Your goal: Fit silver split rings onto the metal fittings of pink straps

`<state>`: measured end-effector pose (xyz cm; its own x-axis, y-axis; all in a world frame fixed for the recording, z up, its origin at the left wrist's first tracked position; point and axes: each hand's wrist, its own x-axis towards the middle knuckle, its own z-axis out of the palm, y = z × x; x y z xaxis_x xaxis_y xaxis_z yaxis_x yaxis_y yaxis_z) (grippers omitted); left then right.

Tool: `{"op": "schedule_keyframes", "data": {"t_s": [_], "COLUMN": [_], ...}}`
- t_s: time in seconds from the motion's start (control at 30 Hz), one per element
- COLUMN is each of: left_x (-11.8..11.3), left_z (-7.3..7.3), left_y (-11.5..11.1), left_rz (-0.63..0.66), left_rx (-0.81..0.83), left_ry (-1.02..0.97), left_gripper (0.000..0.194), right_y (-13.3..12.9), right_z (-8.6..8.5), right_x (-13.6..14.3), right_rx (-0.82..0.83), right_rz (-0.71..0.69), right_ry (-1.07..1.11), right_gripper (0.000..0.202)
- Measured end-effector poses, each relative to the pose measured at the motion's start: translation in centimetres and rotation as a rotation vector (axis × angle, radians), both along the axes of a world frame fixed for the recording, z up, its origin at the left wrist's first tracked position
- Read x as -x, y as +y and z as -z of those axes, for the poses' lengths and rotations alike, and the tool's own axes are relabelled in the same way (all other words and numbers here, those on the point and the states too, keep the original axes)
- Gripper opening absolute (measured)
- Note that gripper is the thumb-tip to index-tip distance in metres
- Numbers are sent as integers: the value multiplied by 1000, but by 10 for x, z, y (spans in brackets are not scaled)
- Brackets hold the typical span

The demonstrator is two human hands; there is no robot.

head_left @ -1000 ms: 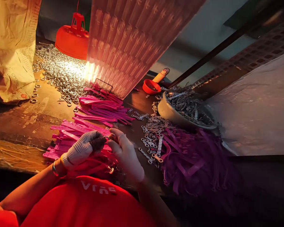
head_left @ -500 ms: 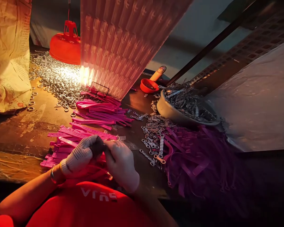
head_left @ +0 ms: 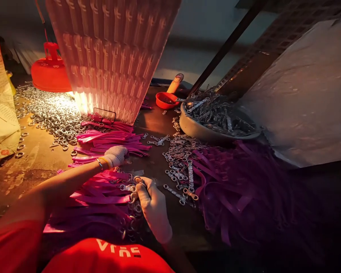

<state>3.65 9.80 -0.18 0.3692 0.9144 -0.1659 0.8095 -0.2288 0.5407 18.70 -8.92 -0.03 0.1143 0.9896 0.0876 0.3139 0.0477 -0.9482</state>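
Head camera shows the right hand pinching a metal ring between thumb and bent fingers, just past the right ends of the near pink straps. The ring sits at the fingertips, small, round and silvery, partly covered by the fingers. More rings and a patterned silver link lie right beside this hand, close to the strap ends.

The left hand, in a pale knitted glove, reaches over the straps at the lower edge of the far pink bundle. Its fingers are hidden, so whether it is open or closed on something cannot be told.

The straps are flat, narrow and glossy, bright pink under the light and purple in shadow, lying roughly side by side with metal fittings at their right ends. Beyond them, loose rings glitter in a heap under a red lamp. To the right, silver links spread over the table beside a heap of purple straps; behind stand a pale bowl full of links and a small red bowl.
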Motion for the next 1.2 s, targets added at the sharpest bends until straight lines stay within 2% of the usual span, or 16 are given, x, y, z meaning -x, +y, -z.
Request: {"op": "schedule_keyframes", "data": {"t_s": [0.13, 0.23, 0.3, 0.37, 0.5, 0.57, 0.63, 0.77, 0.87, 0.97, 1.03, 1.13, 1.2], "left_x": [-4, 5, 14, 26, 54, 66, 74, 80, 80, 80, 80, 80, 80], "left_z": [18, 15, 4, -13, -48, -58, -63, -62, -60, -56, -49, -37, -33], "left_y": [-3, -3, -5, -13, -54, -80, -102, -130, -139, -142, -142, -143, -145], "left_rz": [12, 6, -30, -73, -96, -123, -155, -167, -95, 10, 97, 199, 194], "left_rx": [-11, -42, -58, 37, 407, 507, 546, 537, 512, 279, 174, 283, 304], "left_ry": [24, -28, -82, -188, -486, -613, -683, -700, -626, -444, -361, -443, -518], "left_gripper": [30, 30, 21, 13, 37, 42, 42, 40, 36, 15, 9, 17, 17], "right_y": [1, 5, 9, 15, 30, 36, 38, 32, 23, 16, 12, 9, 8], "right_z": [9, 11, 6, -2, -19, -24, -28, -37, -42, -39, -34, -25, -23], "right_x": [-14, -19, -18, -14, 6, 18, 29, 40, 40, 41, 43, 48, 50], "right_rx": [17, -25, -76, -126, -275, -331, -345, -382, -438, -469, -478, -471, -440], "right_rz": [13, 29, 30, 8, -129, -213, -266, -311, -382, -363, -330, -326, -307], "right_ry": [-4, -55, -78, -99, -164, -220, -354, -743, -919, -1007, -1043, -1043, -978], "right_gripper": [31, 31, 31, 29, 25, 26, 27, 26, 24, 22, 20, 19, 18]}}
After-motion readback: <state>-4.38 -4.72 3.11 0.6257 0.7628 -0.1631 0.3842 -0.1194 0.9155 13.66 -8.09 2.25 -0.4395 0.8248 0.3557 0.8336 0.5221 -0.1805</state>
